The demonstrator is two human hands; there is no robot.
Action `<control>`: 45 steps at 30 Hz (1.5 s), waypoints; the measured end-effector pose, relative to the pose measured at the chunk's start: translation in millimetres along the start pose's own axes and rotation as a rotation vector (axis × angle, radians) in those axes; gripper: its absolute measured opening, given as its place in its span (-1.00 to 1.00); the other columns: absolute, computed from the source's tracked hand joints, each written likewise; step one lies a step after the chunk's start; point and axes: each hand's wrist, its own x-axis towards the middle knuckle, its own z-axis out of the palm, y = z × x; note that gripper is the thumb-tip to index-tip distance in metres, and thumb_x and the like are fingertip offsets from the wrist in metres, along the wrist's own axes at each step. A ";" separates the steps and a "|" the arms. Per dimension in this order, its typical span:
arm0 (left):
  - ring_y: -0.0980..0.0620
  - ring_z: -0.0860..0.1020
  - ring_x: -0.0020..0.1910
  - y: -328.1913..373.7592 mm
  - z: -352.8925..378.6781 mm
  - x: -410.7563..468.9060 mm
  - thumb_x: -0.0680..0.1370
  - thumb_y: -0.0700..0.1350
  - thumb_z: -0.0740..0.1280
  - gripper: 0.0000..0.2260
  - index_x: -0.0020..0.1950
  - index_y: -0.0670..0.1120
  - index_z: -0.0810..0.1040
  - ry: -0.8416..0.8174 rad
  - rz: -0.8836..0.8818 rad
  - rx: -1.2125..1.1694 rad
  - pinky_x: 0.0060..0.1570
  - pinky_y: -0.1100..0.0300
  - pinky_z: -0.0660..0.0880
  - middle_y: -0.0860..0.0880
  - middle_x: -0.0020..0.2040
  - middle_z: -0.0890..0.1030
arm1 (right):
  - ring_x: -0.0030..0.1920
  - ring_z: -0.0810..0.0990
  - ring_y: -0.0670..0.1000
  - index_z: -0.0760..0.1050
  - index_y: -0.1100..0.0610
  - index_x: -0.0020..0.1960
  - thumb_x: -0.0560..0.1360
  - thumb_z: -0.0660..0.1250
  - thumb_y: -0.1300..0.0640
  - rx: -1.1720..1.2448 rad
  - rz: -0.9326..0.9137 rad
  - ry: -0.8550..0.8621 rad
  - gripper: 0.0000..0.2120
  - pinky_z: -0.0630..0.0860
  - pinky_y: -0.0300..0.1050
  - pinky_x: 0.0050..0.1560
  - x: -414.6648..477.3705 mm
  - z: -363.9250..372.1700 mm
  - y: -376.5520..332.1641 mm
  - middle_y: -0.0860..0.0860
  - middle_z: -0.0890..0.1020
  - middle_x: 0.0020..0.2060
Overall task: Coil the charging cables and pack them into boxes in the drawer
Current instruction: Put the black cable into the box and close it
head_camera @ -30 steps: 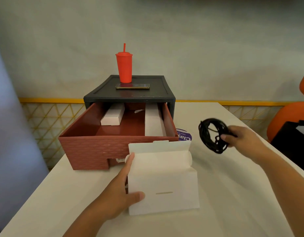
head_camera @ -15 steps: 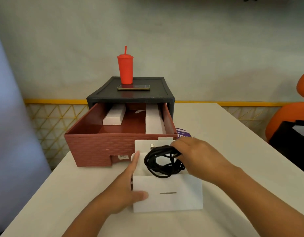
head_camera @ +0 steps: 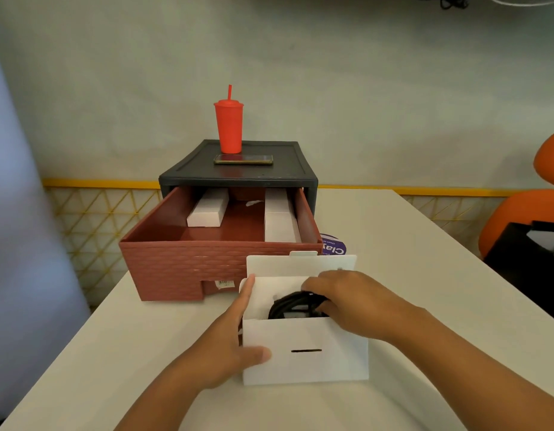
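A white cardboard box (head_camera: 303, 365) stands open on the table in front of the drawer, its lid flap up. My left hand (head_camera: 235, 346) holds its left end, thumb on the front face and fingers along the side. A coiled black cable (head_camera: 288, 306) lies partly inside the box. My right hand (head_camera: 350, 303) reaches into the box from the right with fingers curled round the coil. The reddish-brown drawer (head_camera: 182, 262) is pulled out of its dark cabinet (head_camera: 254, 175); two closed white boxes, one on the left (head_camera: 207, 209) and one on the right (head_camera: 280, 219), lie inside it.
A red cup with a straw (head_camera: 228, 126) and a phone (head_camera: 243, 159) sit on top of the cabinet. A purple round sticker (head_camera: 333, 245) lies right of the drawer. An orange chair (head_camera: 524, 213) and a black object (head_camera: 531, 265) are at the right table edge.
My right hand brought the coiled cable from the right over to the box and lowered it inside. My left hand has kept its hold on the box.
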 end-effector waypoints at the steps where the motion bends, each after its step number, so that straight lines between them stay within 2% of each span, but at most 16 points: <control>1: 0.31 0.56 0.01 0.5 0.4 0.0 0.42 -0.27 0.45 -0.06 0.38 0.39 -0.13 0.001 -0.002 -0.005 -0.09 0.44 0.48 0.30 0.21 0.43 | 0.08 0.50 0.02 0.44 -0.02 0.23 0.56 0.21 0.14 0.036 -0.009 -0.024 -0.74 0.46 -0.15 0.08 0.0 1.3 0.4 -0.03 0.57 0.10; 6: 0.26 0.52 0.10 1.2 2.4 -0.7 0.43 -0.26 0.45 -0.06 0.39 0.37 -0.14 0.001 -0.003 0.008 -0.14 0.51 0.44 0.30 0.27 0.34 | 0.00 0.57 -0.08 0.57 -0.04 0.17 0.53 0.28 0.15 0.259 0.004 -0.204 -0.75 0.53 -0.21 0.07 2.7 -4.4 8.2 -0.12 0.64 0.06; 9: 0.11 0.44 0.27 -2.2 2.0 0.4 0.42 -0.22 0.46 -0.06 0.32 0.47 -0.15 0.014 0.025 0.030 0.06 0.45 0.41 0.23 0.43 0.21 | 0.12 0.53 -0.08 0.54 -0.07 0.22 0.58 0.18 0.20 0.274 -0.027 -0.396 -0.69 0.45 -0.19 0.21 4.0 -7.7 11.3 -0.17 0.59 0.15; 12: 0.07 0.41 0.31 -4.6 1.2 0.6 0.41 -0.21 0.47 -0.07 0.24 0.54 -0.12 0.034 0.046 0.017 0.25 0.26 0.39 0.19 0.47 0.19 | 0.21 0.47 -0.09 0.50 -0.06 0.27 0.59 0.12 0.24 0.322 0.028 -0.431 -0.63 0.37 -0.20 0.29 1.5 -11.1 14.1 -0.18 0.54 0.23; 14: 0.09 0.41 0.31 -6.6 0.8 0.6 0.41 -0.23 0.47 -0.08 0.23 0.55 -0.08 0.045 0.060 -0.004 0.26 0.24 0.39 0.20 0.46 0.21 | 0.24 0.43 -0.13 0.46 -0.04 0.30 0.58 0.10 0.25 0.357 0.058 -0.375 -0.62 0.32 -0.27 0.30 -4.5 -9.6 15.3 -0.18 0.50 0.27; 16: 0.16 0.46 0.24 -9.4 0.3 0.4 0.42 -0.27 0.45 -0.11 0.24 0.52 -0.04 0.053 0.072 -0.066 0.11 0.33 0.46 0.21 0.41 0.29 | 0.23 0.43 -0.16 0.44 -0.06 0.31 0.57 0.12 0.23 0.390 0.055 -0.270 -0.62 0.32 -0.30 0.27 -14.0 -5.2 15.4 -0.19 0.49 0.27; 19: 0.19 0.53 0.15 -15.9 1.1 -0.4 0.44 -0.34 0.41 -0.16 0.26 0.47 0.04 0.060 0.086 -0.163 0.02 0.34 0.49 0.22 0.30 0.41 | 0.03 0.49 -0.30 0.44 -0.14 0.29 0.56 0.18 0.15 0.394 0.054 -0.082 -0.64 0.38 -0.43 0.09 -30.0 12.7 16.6 -0.31 0.51 0.13; 21: 0.20 0.53 0.16 -19.8 4.8 -1.8 0.45 -0.31 0.40 -0.19 0.26 0.48 0.06 0.079 0.094 -0.199 0.12 0.27 0.48 0.21 0.28 0.45 | -0.11 0.48 -0.37 0.48 -0.14 0.23 0.51 0.21 0.06 0.394 0.119 0.116 -0.68 0.33 -0.54 -0.05 -38.2 30.5 16.9 -0.39 0.50 0.00; 24: 0.29 0.46 0.23 -26.3 13.1 -3.5 0.38 -0.14 0.38 -0.26 0.29 0.47 0.07 0.150 0.123 -0.207 0.21 0.32 0.40 0.38 0.26 0.43 | 0.01 0.51 -0.29 0.57 -0.10 0.04 0.40 0.20 -0.07 0.503 0.205 0.588 -0.72 0.33 -0.55 0.01 -47.9 60.2 20.4 -0.42 0.57 -0.07; 26: 0.37 0.41 0.24 -29.1 17.9 -3.9 0.41 -0.12 0.34 -0.28 0.35 0.41 0.03 0.173 0.146 -0.203 0.17 0.44 0.37 0.49 0.23 0.39 | 0.06 0.50 -0.29 0.47 -0.19 0.05 0.41 0.27 0.00 0.711 0.343 0.724 -0.77 0.39 -0.46 0.00 -50.1 71.8 19.2 -0.38 0.55 0.01; 30: 0.52 0.34 0.20 -31.9 22.6 -2.0 0.55 -0.26 0.27 -0.32 0.39 0.33 0.00 0.206 0.151 -0.163 0.16 0.54 0.27 0.43 0.28 0.31 | 0.11 0.53 -0.25 0.36 -0.19 0.28 0.42 0.21 -0.05 1.130 0.445 0.508 -0.58 0.45 -0.40 -0.04 -48.2 87.6 9.6 -0.26 0.56 0.14; 34: 0.44 0.36 0.25 -35.6 24.2 0.2 0.50 -0.18 0.33 -0.35 0.37 0.34 0.08 0.248 0.157 -0.161 0.29 0.34 0.29 0.36 0.31 0.35 | 0.16 0.46 -0.33 0.28 -0.13 0.41 0.38 0.12 -0.15 1.123 0.493 0.488 -0.42 0.38 -0.53 0.00 -43.5 95.9 5.1 -0.25 0.49 0.23; 37: 0.30 0.45 0.25 -35.7 25.9 1.0 0.40 -0.14 0.34 -0.35 0.41 0.20 0.19 0.271 0.177 -0.219 0.22 0.34 0.40 0.22 0.33 0.43 | 0.01 0.50 -0.38 0.33 -0.15 0.31 0.37 0.12 -0.20 1.084 0.508 0.506 -0.48 0.38 -0.55 -0.11 -43.6 93.8 1.1 -0.30 0.54 0.09; 40: 0.20 0.54 0.16 -36.6 27.7 2.6 0.35 -0.12 0.43 -0.43 0.31 0.14 0.33 0.313 0.180 -0.251 0.05 0.32 0.51 0.13 0.21 0.55 | -0.12 0.57 -0.29 0.39 -0.11 0.15 0.41 0.17 -0.13 1.093 0.548 0.546 -0.67 0.43 -0.46 -0.23 -43.7 93.5 -0.4 -0.19 0.62 -0.06; 43: 0.14 0.53 0.19 -36.4 27.5 1.8 0.32 0.00 0.43 -0.40 0.29 0.26 0.28 0.339 0.192 -0.199 0.11 0.21 0.50 0.12 0.26 0.51 | -0.07 0.57 -0.29 0.34 -0.18 0.06 0.50 0.18 -0.06 1.084 0.571 0.588 -0.85 0.45 -0.43 -0.20 -42.0 93.6 -1.9 -0.16 0.59 0.04; 45: 0.15 0.48 0.24 -35.9 27.7 1.5 0.46 -0.17 0.40 -0.35 0.31 0.35 0.14 0.340 0.211 -0.145 0.23 0.16 0.43 0.19 0.34 0.40 | 0.05 0.54 -0.27 0.24 -0.33 0.17 0.51 0.23 -0.07 1.050 0.553 0.588 -0.70 0.45 -0.38 -0.10 -43.2 93.4 -3.1 -0.25 0.52 0.13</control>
